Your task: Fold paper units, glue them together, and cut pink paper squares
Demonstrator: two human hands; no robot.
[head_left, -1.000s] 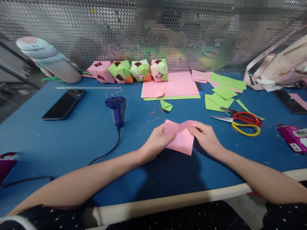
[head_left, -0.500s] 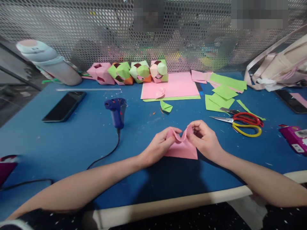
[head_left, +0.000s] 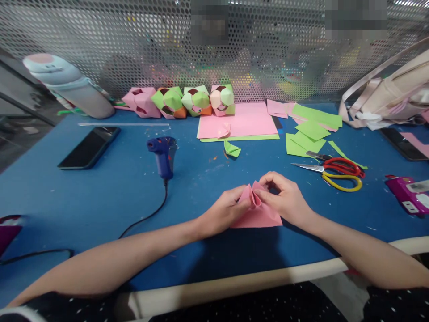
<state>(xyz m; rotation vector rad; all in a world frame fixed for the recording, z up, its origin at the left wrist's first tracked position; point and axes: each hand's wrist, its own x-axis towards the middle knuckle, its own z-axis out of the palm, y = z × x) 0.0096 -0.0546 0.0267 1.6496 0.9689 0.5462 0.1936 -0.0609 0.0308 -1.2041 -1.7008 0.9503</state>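
Observation:
A pink paper sheet (head_left: 259, 218) is held low over the blue table between both hands, its upper edge bent into a narrow fold. My left hand (head_left: 226, 209) pinches the fold's left side, thumb in front. On the right side of the fold, my right hand (head_left: 286, 197) grips the paper between thumb and fingers. The sheet's lower edge hangs flat toward me. Beyond the hands lie a small folded green piece (head_left: 232, 149) and a small folded pink piece (head_left: 224, 129), the latter on a pink sheet stack (head_left: 248, 118).
A blue glue gun (head_left: 164, 156) with its cable, a phone (head_left: 90, 148) and a bottle (head_left: 72, 87) are at the left. Scissors (head_left: 342, 175), a cutter (head_left: 317, 155) and green paper pieces (head_left: 306, 141) lie right. Several folded paper balls (head_left: 169, 102) stand along the mesh.
Both hands have come closer together. The wide curve in the pink paper's upper edge has narrowed into a tight fold, and its lower edge has shifted slightly toward me.

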